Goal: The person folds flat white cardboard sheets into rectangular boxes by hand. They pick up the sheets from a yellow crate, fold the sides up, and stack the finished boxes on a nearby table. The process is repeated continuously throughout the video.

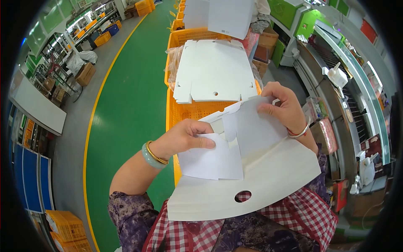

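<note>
A large white die-cut card sheet (pixel 277 168) rests against my lap, with a round hole near its front edge. My left hand (pixel 187 136) pinches a white flap (pixel 210 157) on its left side, thumb on top and fingers behind. At the upper right, my right hand (pixel 285 107) grips another greyish-white flap (pixel 258 124) between thumb and bent fingers. Folds and a gap show between the two flaps. Just beyond my hands lies a stack of similar white card sheets (pixel 216 71) with notched corners and small holes.
Yellow plastic crates (pixel 184 38) stand in a row ahead, under the stack, with more white sheets (pixel 231 19) upright behind. On the right is a long machine bench (pixel 319 80) holding white bottles (pixel 337 76). A green walkway (pixel 126 105) with a yellow line (pixel 89 138) runs along the left.
</note>
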A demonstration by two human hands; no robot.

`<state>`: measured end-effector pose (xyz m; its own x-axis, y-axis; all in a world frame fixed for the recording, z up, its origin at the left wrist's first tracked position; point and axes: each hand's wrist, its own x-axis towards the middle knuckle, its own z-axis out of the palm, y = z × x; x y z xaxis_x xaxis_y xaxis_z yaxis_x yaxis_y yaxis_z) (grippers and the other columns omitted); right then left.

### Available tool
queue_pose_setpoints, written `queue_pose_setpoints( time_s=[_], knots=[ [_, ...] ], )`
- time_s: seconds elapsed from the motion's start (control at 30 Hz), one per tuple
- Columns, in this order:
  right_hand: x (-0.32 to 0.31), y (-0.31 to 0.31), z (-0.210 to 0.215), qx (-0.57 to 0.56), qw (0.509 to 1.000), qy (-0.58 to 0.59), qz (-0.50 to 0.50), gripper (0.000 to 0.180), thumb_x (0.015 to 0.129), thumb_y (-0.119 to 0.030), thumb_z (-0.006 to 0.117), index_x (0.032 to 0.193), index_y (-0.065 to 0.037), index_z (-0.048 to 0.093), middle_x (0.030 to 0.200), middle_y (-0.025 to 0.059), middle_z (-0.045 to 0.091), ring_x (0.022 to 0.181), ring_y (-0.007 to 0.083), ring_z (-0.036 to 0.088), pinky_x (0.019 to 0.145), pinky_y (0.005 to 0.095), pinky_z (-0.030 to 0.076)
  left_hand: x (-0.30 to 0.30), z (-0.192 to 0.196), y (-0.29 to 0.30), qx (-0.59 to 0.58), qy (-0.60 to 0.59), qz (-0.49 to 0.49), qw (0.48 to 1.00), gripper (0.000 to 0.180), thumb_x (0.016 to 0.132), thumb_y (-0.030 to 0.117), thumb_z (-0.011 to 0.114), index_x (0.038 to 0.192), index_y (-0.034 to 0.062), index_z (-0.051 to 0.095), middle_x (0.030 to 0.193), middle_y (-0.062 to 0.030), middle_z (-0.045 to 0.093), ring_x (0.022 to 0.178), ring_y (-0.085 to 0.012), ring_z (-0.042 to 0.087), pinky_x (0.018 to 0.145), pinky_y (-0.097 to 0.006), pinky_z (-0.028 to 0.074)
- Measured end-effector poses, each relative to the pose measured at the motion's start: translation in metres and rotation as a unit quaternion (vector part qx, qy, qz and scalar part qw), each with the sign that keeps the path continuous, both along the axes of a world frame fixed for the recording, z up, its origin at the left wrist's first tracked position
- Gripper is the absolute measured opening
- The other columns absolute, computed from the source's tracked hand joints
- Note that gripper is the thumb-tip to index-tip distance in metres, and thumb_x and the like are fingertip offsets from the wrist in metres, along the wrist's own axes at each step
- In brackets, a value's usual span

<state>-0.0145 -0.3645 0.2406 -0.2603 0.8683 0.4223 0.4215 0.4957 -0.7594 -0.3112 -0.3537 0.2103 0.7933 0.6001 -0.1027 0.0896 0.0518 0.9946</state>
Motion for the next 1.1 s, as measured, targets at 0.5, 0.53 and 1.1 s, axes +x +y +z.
queue_pose_setpoints(
  time_s=[0.5,0.53,1.1],
  knots=[
    [-0.026,-0.009,-0.018,0.098,0.987,-0.099,0.083,0.028,0.066,-0.021,0.080,0.077,-0.006,0.059,0.074,0.0025,0.054,0.073,0.0188,0.050,0.068,0.0296,0.041,-0.008,-0.015,0.004,0.031,0.010,-0.036,0.999,0.012,0.080,0.010,0.068,0.085,0.0001,0.063,0.079,-0.0002,0.062,0.075,-0.0069,0.053,0.069,-0.023,0.042],
    [-0.030,-0.011,-0.018,0.132,0.978,-0.132,0.094,0.028,0.066,-0.022,0.079,0.076,-0.006,0.059,0.073,0.0032,0.054,0.072,0.0207,0.050,0.070,0.0307,0.041,-0.008,-0.019,0.004,0.039,0.006,-0.041,0.998,0.013,0.081,0.011,0.068,0.086,0.0002,0.064,0.079,-0.0003,0.062,0.075,-0.0070,0.053,0.069,-0.023,0.042],
    [-0.031,-0.045,-0.031,0.031,0.957,-0.271,0.099,0.044,0.062,-0.034,0.081,0.082,-0.006,0.054,0.063,0.0080,0.048,0.060,0.0254,0.051,0.054,0.0342,0.038,-0.069,-0.011,-0.026,0.294,0.232,0.072,0.924,0.050,0.061,0.037,0.082,0.090,0.0018,0.062,0.065,-0.0042,0.055,0.058,-0.0157,0.052,0.056,-0.028,0.043]
  ],
)
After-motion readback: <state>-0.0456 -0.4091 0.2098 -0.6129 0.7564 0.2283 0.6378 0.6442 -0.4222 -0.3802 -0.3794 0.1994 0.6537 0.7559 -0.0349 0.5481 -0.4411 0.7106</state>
